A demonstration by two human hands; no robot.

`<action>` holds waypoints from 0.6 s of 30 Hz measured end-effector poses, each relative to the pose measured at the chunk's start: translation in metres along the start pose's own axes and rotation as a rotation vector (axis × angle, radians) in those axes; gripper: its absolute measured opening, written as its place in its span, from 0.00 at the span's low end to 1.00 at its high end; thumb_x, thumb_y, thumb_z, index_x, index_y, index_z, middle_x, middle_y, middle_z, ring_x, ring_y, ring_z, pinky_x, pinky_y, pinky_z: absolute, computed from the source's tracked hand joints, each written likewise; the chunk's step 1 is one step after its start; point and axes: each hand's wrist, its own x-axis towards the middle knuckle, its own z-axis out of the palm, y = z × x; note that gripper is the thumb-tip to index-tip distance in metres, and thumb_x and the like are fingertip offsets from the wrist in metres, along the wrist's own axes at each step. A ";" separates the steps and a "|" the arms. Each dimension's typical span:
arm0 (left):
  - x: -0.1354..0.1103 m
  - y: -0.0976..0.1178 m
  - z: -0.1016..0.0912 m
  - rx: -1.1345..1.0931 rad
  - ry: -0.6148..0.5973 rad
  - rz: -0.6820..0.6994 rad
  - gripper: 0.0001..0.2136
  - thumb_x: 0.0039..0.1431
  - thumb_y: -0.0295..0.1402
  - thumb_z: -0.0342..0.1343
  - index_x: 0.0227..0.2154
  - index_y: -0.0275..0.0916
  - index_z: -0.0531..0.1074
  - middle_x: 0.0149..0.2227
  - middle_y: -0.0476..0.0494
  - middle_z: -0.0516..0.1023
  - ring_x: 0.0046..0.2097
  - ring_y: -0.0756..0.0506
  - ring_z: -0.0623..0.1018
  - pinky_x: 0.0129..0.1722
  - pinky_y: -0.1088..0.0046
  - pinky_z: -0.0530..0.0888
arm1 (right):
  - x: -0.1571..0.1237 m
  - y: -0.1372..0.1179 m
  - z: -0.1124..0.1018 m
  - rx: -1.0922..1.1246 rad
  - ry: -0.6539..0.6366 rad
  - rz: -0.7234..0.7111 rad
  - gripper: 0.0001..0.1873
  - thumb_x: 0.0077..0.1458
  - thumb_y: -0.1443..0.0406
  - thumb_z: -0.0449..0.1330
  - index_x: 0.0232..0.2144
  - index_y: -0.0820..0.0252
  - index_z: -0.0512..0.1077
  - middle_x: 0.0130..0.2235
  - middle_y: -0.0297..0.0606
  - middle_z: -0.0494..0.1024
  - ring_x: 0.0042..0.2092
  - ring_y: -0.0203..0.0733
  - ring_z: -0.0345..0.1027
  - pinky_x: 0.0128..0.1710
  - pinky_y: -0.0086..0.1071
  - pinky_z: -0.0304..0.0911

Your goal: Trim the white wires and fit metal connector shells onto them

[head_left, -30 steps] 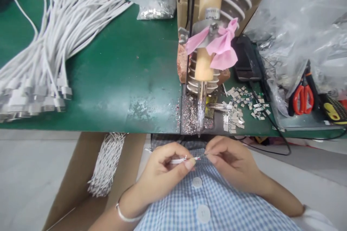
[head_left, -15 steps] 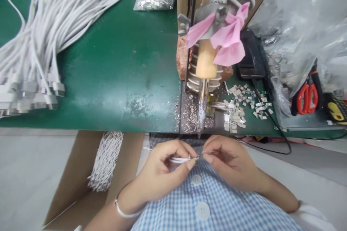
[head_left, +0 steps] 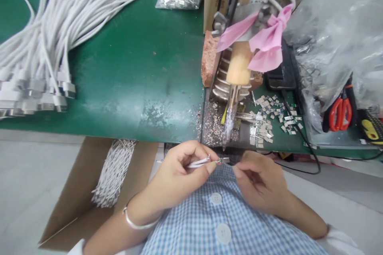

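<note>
Pinched in my left hand [head_left: 187,175] is a white cable [head_left: 197,163], with a small metal connector [head_left: 223,160] sticking out past the fingertips toward the right. My right hand [head_left: 260,183] is a short way right of the connector, apart from it. Its thumb and forefinger are pressed together; whatever they may hold is too small to make out. Just above the connector points the tip of a soldering iron [head_left: 239,63] with a wooden handle, clamped at a slant and tied with a pink ribbon [head_left: 271,44].
Small metal connectors [head_left: 263,131] lie scattered right of the iron. Red-handled pliers [head_left: 341,113] rest in a tray at the right. A bundle of white cables [head_left: 60,40] covers the table's left. Below stands a cardboard box [head_left: 68,199] holding more cables. A brick [head_left: 209,59] sits behind the iron.
My right hand has drawn away to the right from the connector, which now shows clearly. My left hand has risen slightly with the cable, nearer the iron's tip. The view has shifted a little.
</note>
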 end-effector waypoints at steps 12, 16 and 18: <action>0.009 0.002 0.001 -0.055 -0.014 0.017 0.07 0.52 0.21 0.60 0.24 0.37 0.70 0.31 0.51 0.80 0.31 0.54 0.76 0.33 0.82 0.73 | 0.008 0.001 0.001 0.077 0.057 -0.075 0.12 0.51 0.77 0.55 0.35 0.56 0.65 0.39 0.41 0.76 0.42 0.43 0.77 0.39 0.37 0.77; 0.007 0.004 0.001 -0.038 -0.012 0.019 0.07 0.52 0.21 0.60 0.24 0.37 0.70 0.32 0.51 0.81 0.33 0.53 0.78 0.33 0.81 0.73 | 0.007 0.002 0.001 0.111 0.068 -0.082 0.12 0.51 0.77 0.56 0.35 0.57 0.66 0.39 0.41 0.77 0.42 0.43 0.77 0.38 0.38 0.77; 0.004 0.004 -0.001 -0.015 -0.007 0.014 0.07 0.53 0.21 0.60 0.24 0.38 0.70 0.33 0.49 0.82 0.35 0.52 0.79 0.35 0.79 0.74 | 0.006 0.005 -0.002 0.115 0.095 -0.096 0.13 0.50 0.77 0.56 0.36 0.57 0.66 0.39 0.41 0.77 0.41 0.44 0.77 0.38 0.38 0.77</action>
